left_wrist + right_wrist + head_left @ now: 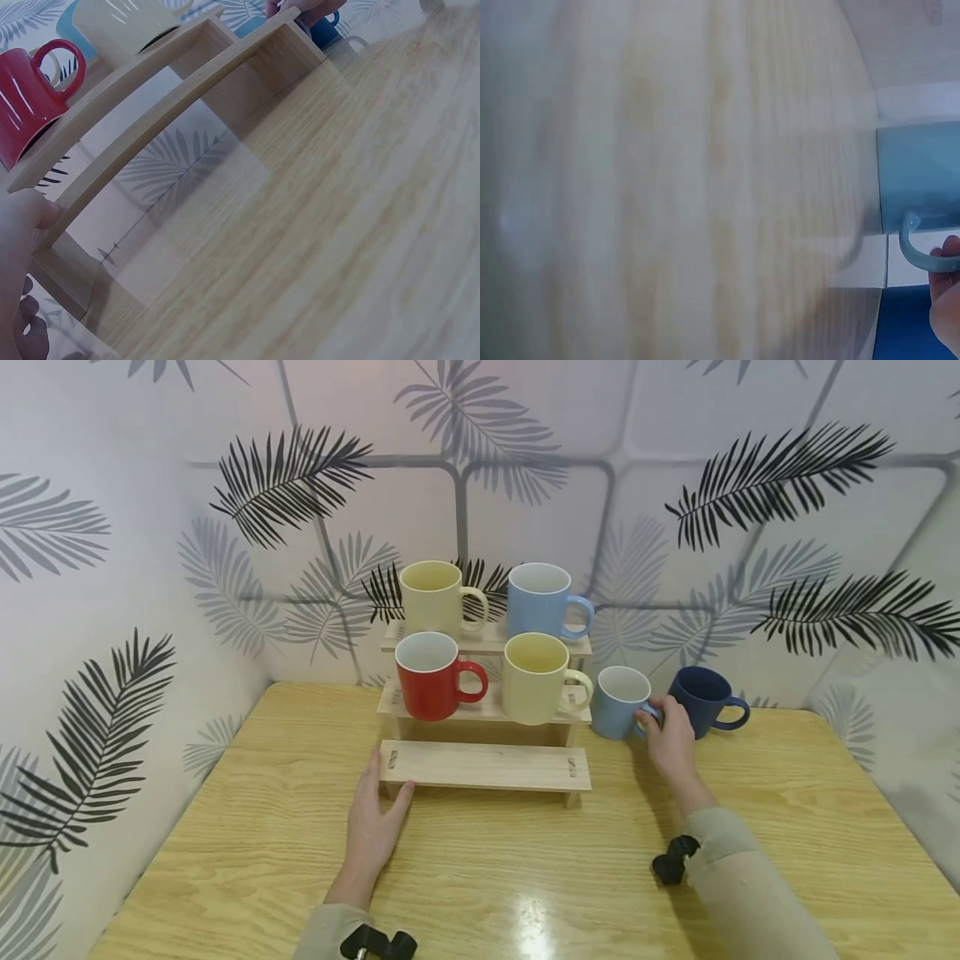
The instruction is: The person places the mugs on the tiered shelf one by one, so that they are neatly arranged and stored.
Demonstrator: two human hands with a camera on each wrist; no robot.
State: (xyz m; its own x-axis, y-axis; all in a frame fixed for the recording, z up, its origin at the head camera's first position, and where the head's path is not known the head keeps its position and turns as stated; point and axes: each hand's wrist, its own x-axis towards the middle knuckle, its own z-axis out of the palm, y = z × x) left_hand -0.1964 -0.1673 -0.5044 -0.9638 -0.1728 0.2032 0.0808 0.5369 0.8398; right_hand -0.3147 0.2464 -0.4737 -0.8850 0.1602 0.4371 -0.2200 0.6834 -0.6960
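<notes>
My right hand (671,735) pinches the handle of a light blue mug (617,706) that stands upright on the table, just right of a three-step wooden rack (480,766). In the right wrist view, fingertips (946,251) curl round that mug's handle (922,259). At the rack's lowest step, my left hand (375,827) grips the left end, its thumb at the front edge. The rack's middle step bears a red mug (426,681) and a pale yellow mug (531,685). On the top step stand another pale yellow mug (431,602) and another light blue mug (536,606).
A dark blue mug (701,697) stands right behind my right hand, its handle to the right. The wooden table (480,877) reaches back to a leaf-patterned wall (525,427), close behind the rack. Another such wall (67,610) runs along the left.
</notes>
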